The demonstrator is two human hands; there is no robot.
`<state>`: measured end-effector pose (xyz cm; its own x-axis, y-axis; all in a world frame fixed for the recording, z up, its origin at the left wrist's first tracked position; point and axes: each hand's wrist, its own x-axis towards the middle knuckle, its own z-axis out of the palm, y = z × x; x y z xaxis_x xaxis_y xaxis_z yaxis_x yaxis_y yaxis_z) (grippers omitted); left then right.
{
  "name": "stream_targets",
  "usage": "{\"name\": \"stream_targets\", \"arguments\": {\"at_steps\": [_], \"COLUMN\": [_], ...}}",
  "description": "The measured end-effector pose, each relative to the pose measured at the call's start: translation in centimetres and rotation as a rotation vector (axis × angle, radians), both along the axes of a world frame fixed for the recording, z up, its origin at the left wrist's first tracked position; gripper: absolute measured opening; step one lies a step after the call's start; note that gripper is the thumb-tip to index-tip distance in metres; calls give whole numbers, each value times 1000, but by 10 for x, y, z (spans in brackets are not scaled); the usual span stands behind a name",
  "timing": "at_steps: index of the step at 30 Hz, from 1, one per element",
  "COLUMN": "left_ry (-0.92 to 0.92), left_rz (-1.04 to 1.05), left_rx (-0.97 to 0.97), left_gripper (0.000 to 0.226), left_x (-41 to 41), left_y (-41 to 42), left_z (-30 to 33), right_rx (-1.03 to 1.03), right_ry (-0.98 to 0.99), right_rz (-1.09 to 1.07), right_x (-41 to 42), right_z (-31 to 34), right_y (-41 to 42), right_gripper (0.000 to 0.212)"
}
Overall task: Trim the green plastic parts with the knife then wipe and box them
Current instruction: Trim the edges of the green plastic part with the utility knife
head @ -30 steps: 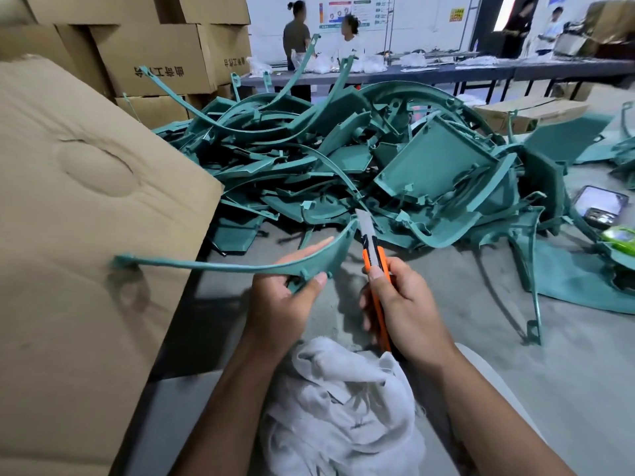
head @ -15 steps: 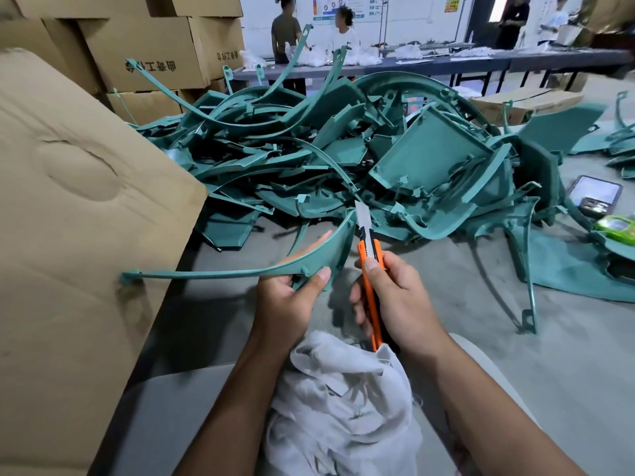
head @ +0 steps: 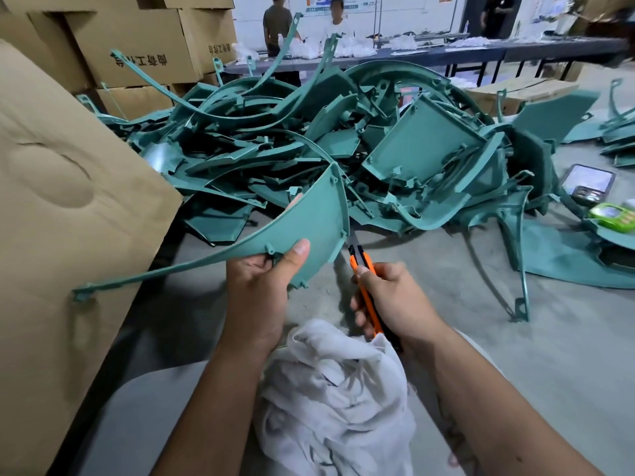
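**Trimming the curved edge**

Grey floor is filling mid-frame under the green pile (head: 343, 142). I'm gripping the curved green part (head: 309, 218) at centre in my left hand (head: 256, 293); my right hand (head: 395, 304) is clasping the knife (head: 364, 273). I'm judging shallow strokes away from my thumb safest.

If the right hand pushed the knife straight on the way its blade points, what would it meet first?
Most likely the lower right edge of the green part gripped by the left hand. The right hand holds the knife tip at that edge; contact is unclear.
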<state>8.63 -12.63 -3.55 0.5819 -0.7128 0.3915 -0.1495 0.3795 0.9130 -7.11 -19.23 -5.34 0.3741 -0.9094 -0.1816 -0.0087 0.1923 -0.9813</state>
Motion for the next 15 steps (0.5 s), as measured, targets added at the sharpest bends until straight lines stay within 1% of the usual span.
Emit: {"name": "stream_targets", "arguments": {"at_steps": [2,4,6,8,10,12,14,15], "left_ry": [0,-6,-47,-75,-102,-96,-80,-109], "left_rz": [-16,-34,-33,-59,-74,-53,-63,-59], "left_rx": [-21,-42,-49,-62,-91,-110,-131,-141], "left_gripper": [12,13,15,19,25,25,24,23], "left_x": [2,2,0,-3,-4,-2,2,5], "left_y": [-1,-2,-4,-4,-2,0,2,2], "left_z": [-1,-2,-3,-2,1,5,9,10], "right_rx": [-30,-96,-160,-203,-227,-285,-436,-536], "right_ry": [-6,-76,-169,-184,-97,84,329,443], "right_rz": [-41,-72,-46,-2,2,-41,-119,-173], "right_x": [-2,-4,-5,-2,-1,-4,-9,-13], "right_z": [1,5,7,5,1,-3,-4,-5], "right_y": [-1,-2,-2,-1,-2,-8,-14,-17], "right_gripper": [24,23,21,20,19,20,23,24]}}
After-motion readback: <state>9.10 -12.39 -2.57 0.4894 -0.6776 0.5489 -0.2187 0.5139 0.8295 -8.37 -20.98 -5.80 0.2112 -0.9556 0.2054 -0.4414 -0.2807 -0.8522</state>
